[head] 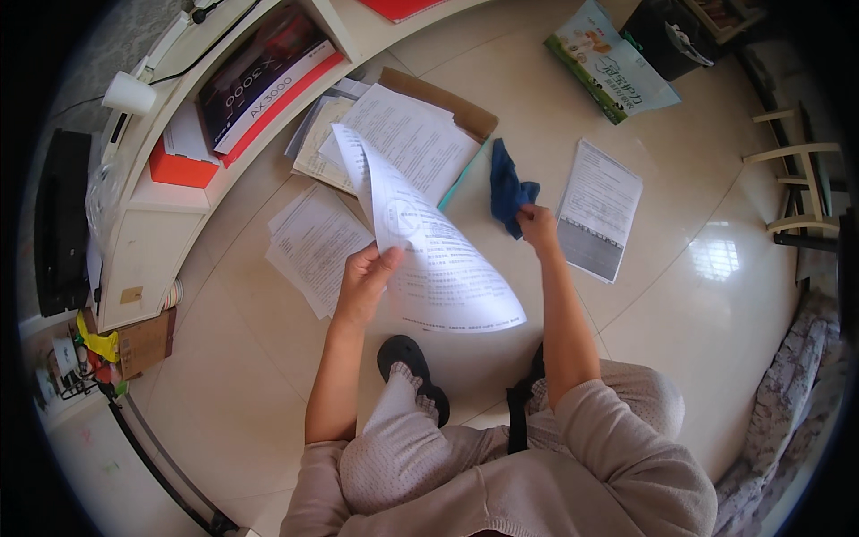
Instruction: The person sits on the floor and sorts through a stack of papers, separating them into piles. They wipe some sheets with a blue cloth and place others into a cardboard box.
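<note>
My left hand (368,276) grips a curled printed sheet of paper (443,262) by its left edge, thumb on top. From my right hand (538,227) hangs a dark blue cloth (509,188), pinched in the fingers. Behind the raised sheet, a heap of printed papers (416,134) lies in an open cardboard box (443,94). A smaller fanned pile of papers (312,248) is on the floor left of the held sheet. To the right of the cloth lies another paper stack (597,201), its lower part printed dark grey.
Along the left runs a white shelf unit (151,255) with a router box (268,87) and an orange-and-white box (184,151). A green-and-white plastic bag (611,67) lies at the far right beside a black bin (664,40). A wooden chair (802,178) stands at the right.
</note>
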Motion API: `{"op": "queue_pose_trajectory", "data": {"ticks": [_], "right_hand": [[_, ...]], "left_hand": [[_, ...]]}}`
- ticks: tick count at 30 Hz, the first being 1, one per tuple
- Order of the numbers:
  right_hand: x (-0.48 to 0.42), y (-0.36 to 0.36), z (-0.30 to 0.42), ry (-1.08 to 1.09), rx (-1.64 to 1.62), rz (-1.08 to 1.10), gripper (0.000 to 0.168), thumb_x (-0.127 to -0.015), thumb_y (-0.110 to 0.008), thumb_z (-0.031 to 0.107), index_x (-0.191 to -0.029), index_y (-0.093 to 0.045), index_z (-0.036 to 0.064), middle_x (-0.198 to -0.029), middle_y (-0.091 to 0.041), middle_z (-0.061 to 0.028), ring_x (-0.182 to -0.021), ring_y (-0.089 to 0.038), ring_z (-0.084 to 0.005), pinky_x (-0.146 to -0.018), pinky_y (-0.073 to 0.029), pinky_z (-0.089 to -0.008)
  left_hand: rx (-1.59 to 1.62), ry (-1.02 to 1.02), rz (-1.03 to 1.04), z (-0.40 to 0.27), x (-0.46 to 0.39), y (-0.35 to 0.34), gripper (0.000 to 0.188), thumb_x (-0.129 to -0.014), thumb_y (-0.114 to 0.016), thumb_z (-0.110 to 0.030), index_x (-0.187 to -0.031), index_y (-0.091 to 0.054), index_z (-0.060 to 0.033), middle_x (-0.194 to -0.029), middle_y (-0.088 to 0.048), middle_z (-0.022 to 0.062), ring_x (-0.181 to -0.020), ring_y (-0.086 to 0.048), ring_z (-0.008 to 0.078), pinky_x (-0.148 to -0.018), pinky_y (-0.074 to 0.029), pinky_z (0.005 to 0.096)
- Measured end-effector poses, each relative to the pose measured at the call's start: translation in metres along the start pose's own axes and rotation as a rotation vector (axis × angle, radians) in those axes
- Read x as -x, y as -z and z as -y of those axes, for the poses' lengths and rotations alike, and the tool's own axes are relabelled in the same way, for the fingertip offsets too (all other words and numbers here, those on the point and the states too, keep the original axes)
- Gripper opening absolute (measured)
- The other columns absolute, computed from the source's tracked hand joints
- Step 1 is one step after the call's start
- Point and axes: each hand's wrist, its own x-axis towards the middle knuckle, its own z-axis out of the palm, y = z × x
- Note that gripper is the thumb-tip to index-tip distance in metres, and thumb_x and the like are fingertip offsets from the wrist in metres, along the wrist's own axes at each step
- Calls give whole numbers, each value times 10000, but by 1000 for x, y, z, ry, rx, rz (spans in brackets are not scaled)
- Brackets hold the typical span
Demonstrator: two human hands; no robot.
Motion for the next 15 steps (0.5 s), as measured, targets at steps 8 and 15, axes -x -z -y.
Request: {"op": "queue_pose_trajectory", "data": {"ticks": [8,15], "right_hand": [[25,-15,26,-34,412,-121,350,-789,-556,406,-716,-658,79,-703,-621,-142,-683,-598,-329,-600,-460,-402],[22,-9,54,11,-178,-20,295,-859,-519,280,-872,-618,3,-693,-597,-104,-617,-574,-195,-580,-444,-303]], "left_hand": [[-48,70,-2,4,15,14,305,-845,-581,-245,-1015,-602,7,-929,-611,16,-869,-512,70,-795,-384,229],[-25,-110,63,-34,-30,4,308,-830,-602,-269,-988,-612,-4,-900,-611,-1,-835,-510,54,-775,-393,223]]}}
